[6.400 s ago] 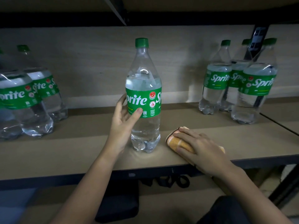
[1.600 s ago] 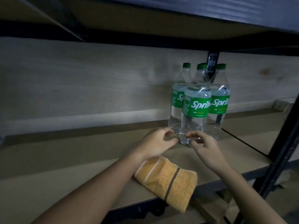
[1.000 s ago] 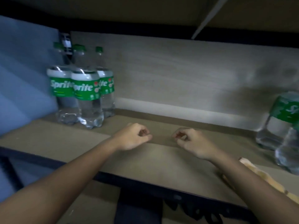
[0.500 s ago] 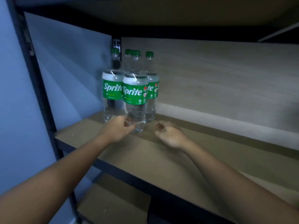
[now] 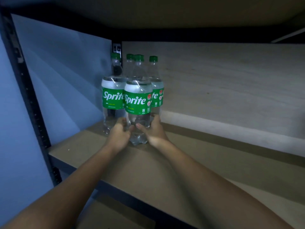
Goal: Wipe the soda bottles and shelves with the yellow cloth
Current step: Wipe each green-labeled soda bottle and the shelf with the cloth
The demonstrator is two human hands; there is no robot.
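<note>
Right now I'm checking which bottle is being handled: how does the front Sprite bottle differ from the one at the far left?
The front bottle is gripped low by the left hand and right hand; the far-left bottle stands untouched. The front bottle's "Sprite" reads whole; the far-left bottle's is partly covered by the front bottle. The front bottle sits nearer the shelf edge. Both are upright, clear, green-capped.

1. The clear plastic front soda bottle with green label (image 5: 138, 103) hides most of a green-capped rear bottle (image 5: 129, 57).
2. The left hand (image 5: 119, 133) and right hand (image 5: 152, 129) cover the front bottle's lower sides.
3. Both forearms are cut off by the bottom edge.
</note>
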